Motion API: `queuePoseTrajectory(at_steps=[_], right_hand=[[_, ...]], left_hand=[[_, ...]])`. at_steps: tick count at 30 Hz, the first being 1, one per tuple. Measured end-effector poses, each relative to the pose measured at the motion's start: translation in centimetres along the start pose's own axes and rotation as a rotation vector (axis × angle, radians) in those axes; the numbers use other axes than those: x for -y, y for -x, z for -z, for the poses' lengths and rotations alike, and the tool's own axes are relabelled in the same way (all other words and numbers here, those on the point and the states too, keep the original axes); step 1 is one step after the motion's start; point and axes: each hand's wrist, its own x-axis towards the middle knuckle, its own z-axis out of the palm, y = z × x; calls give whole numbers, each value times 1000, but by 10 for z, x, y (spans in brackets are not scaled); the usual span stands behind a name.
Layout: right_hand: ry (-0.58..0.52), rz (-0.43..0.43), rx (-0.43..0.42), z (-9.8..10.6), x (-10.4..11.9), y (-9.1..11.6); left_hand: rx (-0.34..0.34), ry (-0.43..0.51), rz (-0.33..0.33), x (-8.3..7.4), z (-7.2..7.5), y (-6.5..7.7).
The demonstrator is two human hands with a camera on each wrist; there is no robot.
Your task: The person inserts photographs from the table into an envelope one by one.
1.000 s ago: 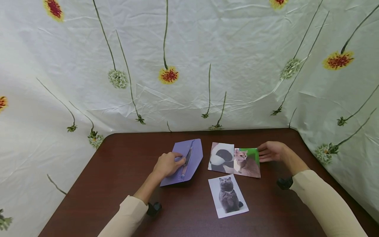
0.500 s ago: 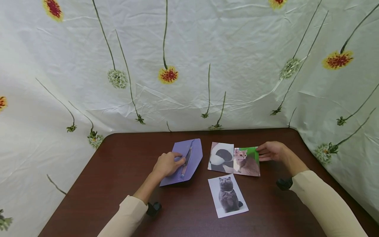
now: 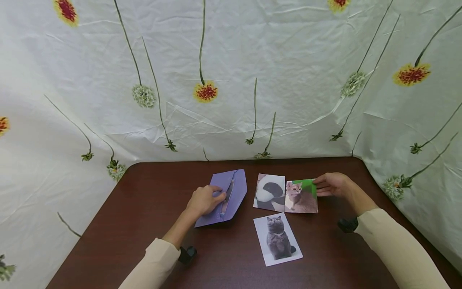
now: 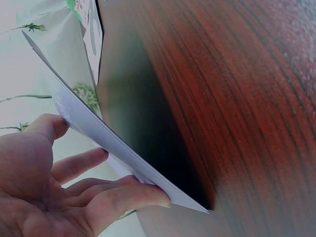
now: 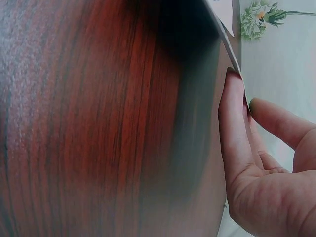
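In the head view my left hand (image 3: 205, 200) grips a purple envelope (image 3: 238, 192). Its flap stands open to the right, and something partly shows in the slit. The left wrist view has the envelope (image 4: 113, 138) tilted off the table, with fingers on its near side. My right hand (image 3: 333, 184) pinches the right edge of a photo of a light ginger cat (image 3: 301, 197) with a green corner. Thumb and fingers (image 5: 233, 113) lie on opposite faces of that photo in the right wrist view. Its left edge meets a panda-like black-and-white picture (image 3: 270, 192).
A photo of a grey cat (image 3: 278, 239) lies in front of the other two pictures. All of this is on a dark reddish-brown wooden table (image 3: 151, 208). White flowered cloth (image 3: 231, 120) hangs behind the table and at its sides.
The ginger cat photo in my right hand has tipped slightly, its lower edge rising until it sits nearly level beside the panda-like picture. My left hand and the envelope have stayed still.
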Motion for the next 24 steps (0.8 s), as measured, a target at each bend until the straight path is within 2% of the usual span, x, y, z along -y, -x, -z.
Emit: queuePoseTrajectory(at_steps=[24], right_hand=[[70, 48, -34, 12, 9, 16]], left_hand=[[-10, -4, -10, 2, -2, -1]])
